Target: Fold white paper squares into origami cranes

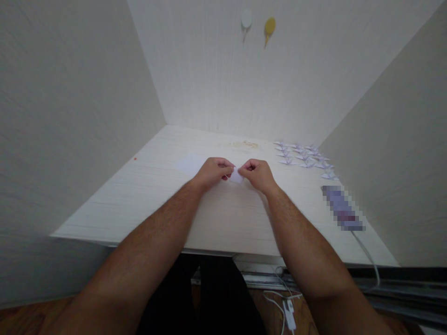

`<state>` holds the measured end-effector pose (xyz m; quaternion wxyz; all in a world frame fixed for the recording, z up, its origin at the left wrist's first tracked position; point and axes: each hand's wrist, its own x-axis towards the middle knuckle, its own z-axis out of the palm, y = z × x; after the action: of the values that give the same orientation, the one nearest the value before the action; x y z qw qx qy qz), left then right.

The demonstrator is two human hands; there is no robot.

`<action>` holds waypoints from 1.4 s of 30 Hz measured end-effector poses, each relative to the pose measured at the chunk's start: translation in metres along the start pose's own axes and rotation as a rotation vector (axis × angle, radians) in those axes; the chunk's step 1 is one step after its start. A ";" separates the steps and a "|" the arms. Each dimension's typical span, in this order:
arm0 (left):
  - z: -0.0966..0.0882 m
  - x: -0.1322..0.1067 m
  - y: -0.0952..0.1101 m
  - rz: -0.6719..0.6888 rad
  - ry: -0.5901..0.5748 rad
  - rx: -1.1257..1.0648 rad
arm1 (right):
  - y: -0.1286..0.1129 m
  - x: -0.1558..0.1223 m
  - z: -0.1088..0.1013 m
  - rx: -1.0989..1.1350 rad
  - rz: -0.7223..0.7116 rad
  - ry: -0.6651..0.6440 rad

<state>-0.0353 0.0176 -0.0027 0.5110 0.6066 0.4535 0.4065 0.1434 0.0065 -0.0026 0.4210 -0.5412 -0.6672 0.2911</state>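
Note:
A small piece of white paper (237,176) is held between my two hands, just above the middle of the white table. My left hand (217,171) pinches its left side between thumb and fingers. On the opposite side, my right hand (257,172) grips the upper right edge in a pinch. Part of the paper is hidden behind the fingers, so its folds cannot be made out. Beside my left hand lies a pale sheet or stack of paper (188,164), flat on the table.
Several folded paper cranes (307,158) stand in rows at the back right. A blurred-out flat device (342,209) with a white cable (368,256) lies at the right edge. Walls enclose the table (230,223) on three sides. A power strip (289,314) rests on the floor.

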 end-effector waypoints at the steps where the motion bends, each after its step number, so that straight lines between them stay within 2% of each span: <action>1: 0.000 0.000 0.000 0.004 0.001 0.005 | 0.000 0.000 0.000 -0.003 0.000 0.002; 11: 0.001 0.001 -0.002 0.038 -0.001 0.069 | 0.000 -0.001 0.001 -0.022 0.007 0.017; 22: 0.006 -0.004 0.005 0.084 0.060 0.217 | -0.003 -0.001 0.007 -0.093 -0.008 0.100; 32: 0.010 -0.004 0.004 0.129 0.080 0.209 | -0.002 -0.003 0.010 -0.106 -0.030 0.134; 42: 0.009 -0.002 0.002 0.195 0.217 0.201 | -0.005 -0.004 0.005 -0.117 -0.064 0.102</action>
<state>-0.0269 0.0137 -0.0026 0.3540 0.6482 0.4833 0.4700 0.1365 0.0022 -0.0016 0.4313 -0.5576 -0.6775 0.2101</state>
